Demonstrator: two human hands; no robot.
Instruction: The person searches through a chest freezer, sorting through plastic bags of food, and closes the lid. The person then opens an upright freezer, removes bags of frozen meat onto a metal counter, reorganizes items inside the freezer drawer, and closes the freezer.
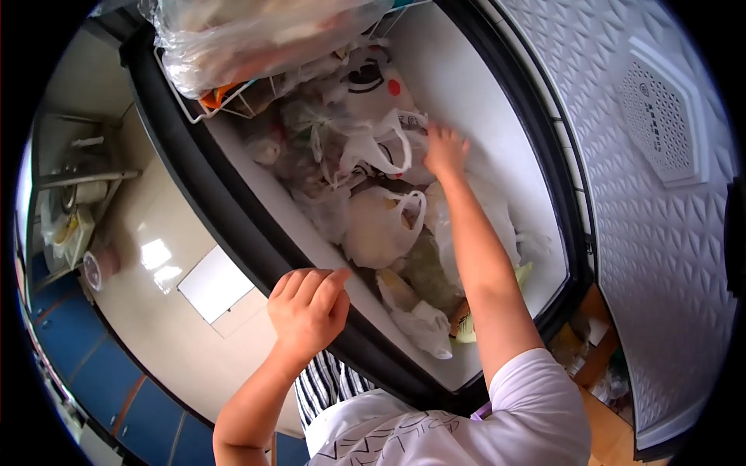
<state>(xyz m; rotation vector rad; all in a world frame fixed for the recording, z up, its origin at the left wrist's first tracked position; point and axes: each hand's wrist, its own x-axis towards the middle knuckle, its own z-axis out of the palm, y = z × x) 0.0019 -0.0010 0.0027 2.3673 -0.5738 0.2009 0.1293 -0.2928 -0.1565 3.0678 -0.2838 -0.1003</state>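
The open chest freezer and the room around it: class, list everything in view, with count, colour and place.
Freezer: one, white inside, black rim, centre
Lid: one, pale, textured, right
Wire basket: one, white, freezer's top end
Large clear bag: one, pinkish contents, on the basket
Plastic bags: several overlapping, mostly white or clear, inside the freezer
Floor: one, beige, left
Flat rectangle: one, white, on the floor
Metal rack: one, grey, far left
Cabinet doors: at least two, blue, lower left
Shirt: one, white, bottom
Trousers: one pair, black-and-white stripes, bottom
Hands: two; left at the near rim, right among the bags
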